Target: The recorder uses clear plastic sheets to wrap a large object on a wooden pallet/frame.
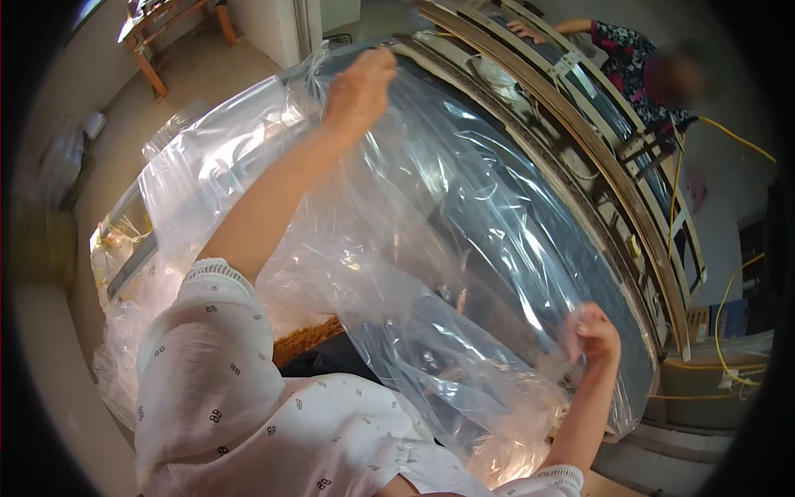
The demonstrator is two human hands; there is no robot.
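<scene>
A large sheet of clear plastic film [414,199] spreads in wrinkled folds over a dark table surface and down toward my lap. My left hand [360,87] reaches to the far edge, its fingers closed on the film, which bunches up beside it. Near the right end, my right hand [595,331] has its fingers curled at the film and looks closed on it. That hand is slightly blurred, and its fingertips are partly hidden. More film [224,153] hangs in loose, shiny layers off the left side.
Beyond the film runs a long machine frame [563,108] with wooden and metal rails and yellow cables [719,306]. Another person [633,70] stands behind it, one hand on the rail. A brown fuzzy seat [305,341] shows below me. A wooden table [178,33] stands far left.
</scene>
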